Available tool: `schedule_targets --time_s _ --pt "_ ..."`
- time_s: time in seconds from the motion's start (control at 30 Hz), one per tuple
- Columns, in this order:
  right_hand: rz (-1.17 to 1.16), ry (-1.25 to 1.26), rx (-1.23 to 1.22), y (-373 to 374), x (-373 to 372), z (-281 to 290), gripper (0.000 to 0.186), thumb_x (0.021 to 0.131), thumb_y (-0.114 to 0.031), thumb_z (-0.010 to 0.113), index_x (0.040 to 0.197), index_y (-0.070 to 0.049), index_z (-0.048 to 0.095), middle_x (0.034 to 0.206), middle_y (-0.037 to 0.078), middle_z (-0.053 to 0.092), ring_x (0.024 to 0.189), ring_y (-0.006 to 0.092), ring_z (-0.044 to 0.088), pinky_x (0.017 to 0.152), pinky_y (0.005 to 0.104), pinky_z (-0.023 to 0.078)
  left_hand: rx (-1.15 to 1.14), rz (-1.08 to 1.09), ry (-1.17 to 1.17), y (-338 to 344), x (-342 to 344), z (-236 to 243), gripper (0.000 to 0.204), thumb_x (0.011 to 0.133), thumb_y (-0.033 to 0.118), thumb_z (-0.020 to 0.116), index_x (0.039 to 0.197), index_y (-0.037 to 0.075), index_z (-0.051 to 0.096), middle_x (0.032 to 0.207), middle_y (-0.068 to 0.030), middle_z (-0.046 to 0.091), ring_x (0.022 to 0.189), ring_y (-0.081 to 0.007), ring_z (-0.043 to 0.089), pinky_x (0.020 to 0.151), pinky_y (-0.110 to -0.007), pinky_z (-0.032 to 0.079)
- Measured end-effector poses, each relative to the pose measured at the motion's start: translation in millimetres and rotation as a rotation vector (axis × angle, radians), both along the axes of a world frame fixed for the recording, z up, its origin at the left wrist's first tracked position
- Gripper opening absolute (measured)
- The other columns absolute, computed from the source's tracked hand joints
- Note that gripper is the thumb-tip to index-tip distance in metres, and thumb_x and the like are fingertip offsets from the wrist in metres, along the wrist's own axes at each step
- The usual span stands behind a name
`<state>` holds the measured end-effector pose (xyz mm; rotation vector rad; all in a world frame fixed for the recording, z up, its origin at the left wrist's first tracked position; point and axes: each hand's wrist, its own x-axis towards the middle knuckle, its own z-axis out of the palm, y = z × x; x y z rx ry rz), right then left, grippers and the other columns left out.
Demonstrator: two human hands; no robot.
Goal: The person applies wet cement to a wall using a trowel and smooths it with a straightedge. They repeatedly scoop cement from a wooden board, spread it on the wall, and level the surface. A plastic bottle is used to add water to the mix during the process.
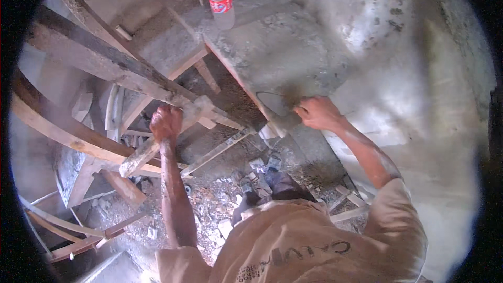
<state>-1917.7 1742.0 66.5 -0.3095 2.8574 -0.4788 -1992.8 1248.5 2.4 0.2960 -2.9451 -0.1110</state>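
My left hand [166,123] is closed on a short wooden batten [139,158] lying across the frame of rough planks, just below a long beam [94,60]. My right hand [319,112] is curled at the edge of a plastered concrete ledge [283,47], around something dull grey that I cannot make out. A thin dark loop [270,94] shows just left of those fingers. Farther back on the ledge stands a clear plastic bottle [220,8] with a red label and cap.
Curved timber boards [63,126] and crossed struts [215,152] fill the left and middle. A rough plastered wall [419,73] rises on the right. Rubble [220,228] and wood scraps lie on the floor around my feet [272,170].
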Motion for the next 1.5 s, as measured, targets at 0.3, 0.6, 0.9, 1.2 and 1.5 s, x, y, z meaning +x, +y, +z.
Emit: schedule_targets --time_s 0.3,0.6,0.9,1.2,1.5 --pt "-0.159 0.324 0.022 -9.0 -211.6 -50.2 0.021 0.087 -0.025 0.065 0.090 -0.006 0.076 0.098 0.022 0.072 0.090 0.0451 0.071 0.079 0.0543 0.059 -0.018 -0.327 0.236 -24.1 13.7 -27.6 0.039 0.092 0.039 0.067 0.102 0.001 0.065 0.091 -0.0221 0.067 0.089 -0.0446 0.066 0.076 -0.057 0.054" --pt "-0.137 0.279 -0.033 -57.7 -242.6 -73.6 0.025 0.087 -0.022 0.066 0.099 -0.003 0.077 0.099 0.023 0.076 0.093 0.0429 0.075 0.084 0.0526 0.060 0.115 -0.146 0.105 5.1 8.4 -0.6 0.043 0.097 0.032 0.057 0.125 0.000 0.063 0.115 -0.0286 0.066 0.103 -0.0510 0.062 0.087 -0.062 0.050" --pt "-0.635 0.129 -0.074 107.2 -237.6 -56.7 0.045 0.092 -0.041 0.069 0.100 0.003 0.074 0.102 0.025 0.075 0.098 0.0452 0.073 0.090 0.0545 0.056 -0.017 -0.220 0.067 -6.1 15.1 -10.5 0.042 0.091 0.030 0.061 0.120 0.001 0.069 0.116 -0.0248 0.068 0.103 -0.0467 0.063 0.088 -0.059 0.052" --pt "-0.134 0.424 0.489 198.9 -240.8 -37.5 0.017 0.082 -0.019 0.068 0.084 -0.003 0.074 0.084 0.024 0.073 0.081 0.0413 0.073 0.077 0.0589 0.055 0.053 -0.251 0.204 -12.3 14.0 -16.3 0.047 0.102 0.040 0.050 0.121 -0.001 0.064 0.110 -0.0277 0.067 0.099 -0.0515 0.061 0.084 -0.063 0.048" --pt "-0.045 0.687 0.430 205.6 -199.9 -74.5 0.019 0.087 -0.024 0.070 0.088 -0.006 0.068 0.078 0.015 0.064 0.078 0.0382 0.067 0.067 0.0531 0.050 0.075 -0.055 0.065 -5.6 9.2 -11.8 0.051 0.100 0.040 0.052 0.133 0.002 0.062 0.120 -0.0280 0.065 0.112 -0.0513 0.060 0.095 -0.061 0.048"
